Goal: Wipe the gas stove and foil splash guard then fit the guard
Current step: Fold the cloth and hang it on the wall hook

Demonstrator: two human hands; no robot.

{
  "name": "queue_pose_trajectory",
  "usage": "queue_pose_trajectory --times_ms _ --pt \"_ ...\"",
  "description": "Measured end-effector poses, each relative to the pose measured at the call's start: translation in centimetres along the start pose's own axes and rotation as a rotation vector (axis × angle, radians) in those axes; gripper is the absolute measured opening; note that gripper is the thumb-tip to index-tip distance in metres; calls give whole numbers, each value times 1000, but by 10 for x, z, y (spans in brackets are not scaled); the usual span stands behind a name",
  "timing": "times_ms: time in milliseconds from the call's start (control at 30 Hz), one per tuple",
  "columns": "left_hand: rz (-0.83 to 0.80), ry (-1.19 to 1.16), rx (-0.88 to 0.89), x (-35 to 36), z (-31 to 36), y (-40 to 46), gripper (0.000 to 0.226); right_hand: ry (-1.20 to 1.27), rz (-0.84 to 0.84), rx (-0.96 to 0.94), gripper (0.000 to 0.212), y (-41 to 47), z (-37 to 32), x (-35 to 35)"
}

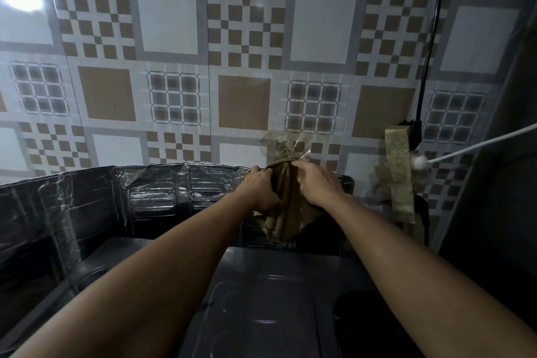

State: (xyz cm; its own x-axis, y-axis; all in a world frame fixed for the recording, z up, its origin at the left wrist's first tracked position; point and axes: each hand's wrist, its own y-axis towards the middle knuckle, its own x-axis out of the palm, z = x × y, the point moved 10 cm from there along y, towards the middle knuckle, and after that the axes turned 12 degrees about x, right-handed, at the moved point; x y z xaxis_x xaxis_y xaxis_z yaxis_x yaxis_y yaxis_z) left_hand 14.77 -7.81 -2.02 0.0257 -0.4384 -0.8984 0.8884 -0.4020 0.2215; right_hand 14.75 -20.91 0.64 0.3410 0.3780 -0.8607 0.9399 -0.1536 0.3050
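Head cam: dark gas stove (261, 285) sits closest. Past it, left hand (258, 189) and right hand (315, 186) both grip a brown cloth (286, 206) at the top edge of the upright foil splash guard (162, 192), with the patterned tile wall (174, 67) right behind.

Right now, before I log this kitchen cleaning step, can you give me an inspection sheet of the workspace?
Surface: dark glossy gas stove top, dimly lit.
Job's things: crinkled silver foil splash guard stands along the stove's back and left side; brown wiping cloth bunched at its top edge.
Clutter: crumpled clear plastic on the wall.
Grips: left hand and right hand both grip the cloth.
Cables: black cable hangs down the wall; white cord at right.
Surroundings: patterned brown-and-grey wall tiles.
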Motion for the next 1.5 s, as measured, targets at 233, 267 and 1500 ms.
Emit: queue_pose_trajectory --times_ms 233,267,1500 --pt "-84 -134 18 15 2 -7 59 57 -92 14 59 -11 5 14" --pt "-87 -142 18 16 1 -8 57 50 -96 4 59 -13 5 14" --pt "-3 -35 -164 -50 -63 -295 55 -40 -291 71 48 -242 -57 10"
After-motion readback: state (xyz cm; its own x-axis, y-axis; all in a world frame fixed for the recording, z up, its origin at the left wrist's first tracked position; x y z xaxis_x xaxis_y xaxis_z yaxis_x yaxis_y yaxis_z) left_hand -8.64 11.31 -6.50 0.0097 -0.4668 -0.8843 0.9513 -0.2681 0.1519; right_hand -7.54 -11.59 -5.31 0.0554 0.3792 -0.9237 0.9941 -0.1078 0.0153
